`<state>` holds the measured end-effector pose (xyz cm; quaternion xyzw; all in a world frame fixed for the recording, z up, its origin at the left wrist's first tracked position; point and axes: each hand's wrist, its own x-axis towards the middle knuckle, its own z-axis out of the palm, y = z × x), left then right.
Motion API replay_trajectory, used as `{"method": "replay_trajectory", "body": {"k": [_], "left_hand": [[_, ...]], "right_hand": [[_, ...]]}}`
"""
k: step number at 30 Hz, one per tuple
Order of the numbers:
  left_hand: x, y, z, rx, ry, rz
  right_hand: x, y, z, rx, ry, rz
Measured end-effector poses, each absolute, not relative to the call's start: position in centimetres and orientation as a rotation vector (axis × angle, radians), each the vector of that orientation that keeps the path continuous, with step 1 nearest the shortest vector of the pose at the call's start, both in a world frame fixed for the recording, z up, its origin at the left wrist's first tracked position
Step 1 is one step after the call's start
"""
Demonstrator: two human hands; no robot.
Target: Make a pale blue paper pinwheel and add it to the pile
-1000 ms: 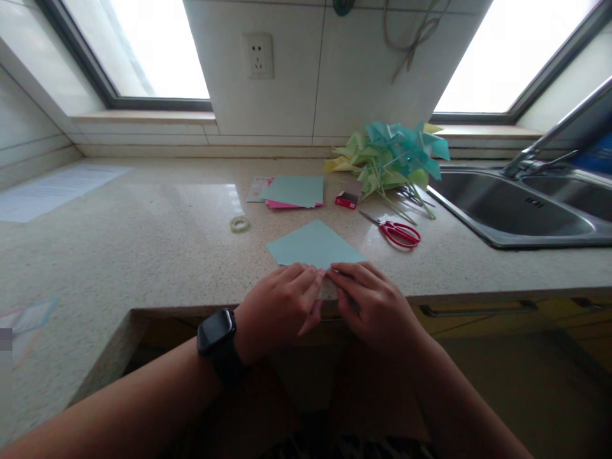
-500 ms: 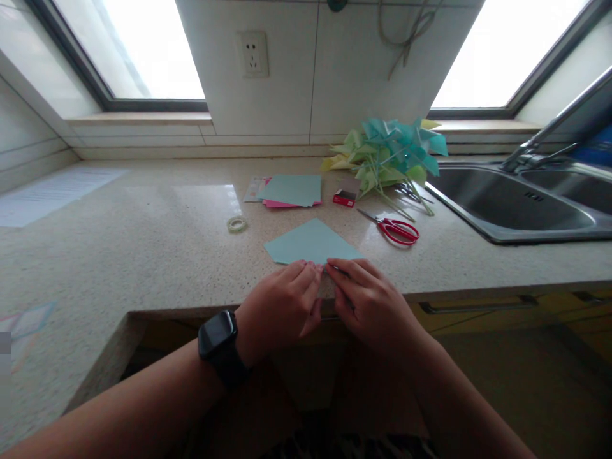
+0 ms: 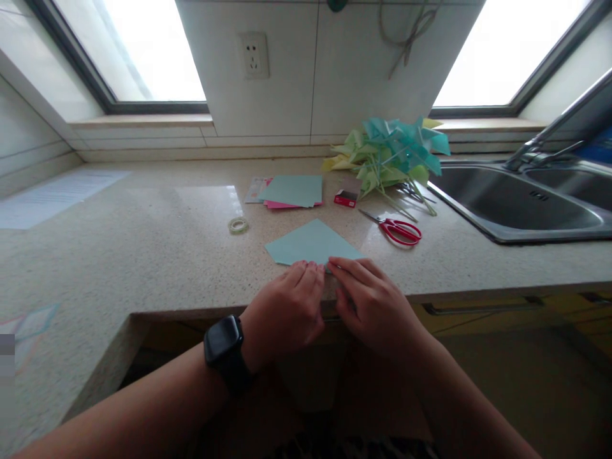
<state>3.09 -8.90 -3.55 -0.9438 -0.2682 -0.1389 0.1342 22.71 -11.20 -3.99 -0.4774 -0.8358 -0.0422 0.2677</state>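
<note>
A light blue-green sheet of paper (image 3: 313,243) lies near the counter's front edge, one corner pointing away from me. Its near edge is folded over, mostly hidden under my fingers. My left hand (image 3: 289,303), with a black watch on the wrist, has its fingers together and bent down on that near edge. Close to its right, my right hand (image 3: 375,303) presses the same edge with its fingers closed, fingertips almost meeting those of the left. Both thumbs sit low by the counter edge.
Beyond the sheet lies a stack of coloured paper (image 3: 292,191), beside a small red box (image 3: 345,199). Red-handled scissors (image 3: 400,231) are to the right, a tape roll (image 3: 238,225) to the left. Paper pinwheels (image 3: 396,153) lie near the sink (image 3: 507,241). Printed sheets (image 3: 62,194) are far left.
My left fingers have straightened and pressed flatter against the folded edge. My right hand stays nearly in place. The paper lies as before, and the view has shifted slightly.
</note>
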Motion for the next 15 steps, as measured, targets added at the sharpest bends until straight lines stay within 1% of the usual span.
{"method": "replay_trajectory", "body": {"k": [8, 15], "left_hand": [[2.87, -8.73, -3.31, -2.747, -0.766, -0.436], [2.85, -8.70, -3.98, -2.754, -0.858, -0.426]], "right_hand": [[22.80, -11.28, -4.06, -1.248, -2.201, -0.087], [22.85, -11.13, -3.69, -1.252, -2.245, -0.062]]}}
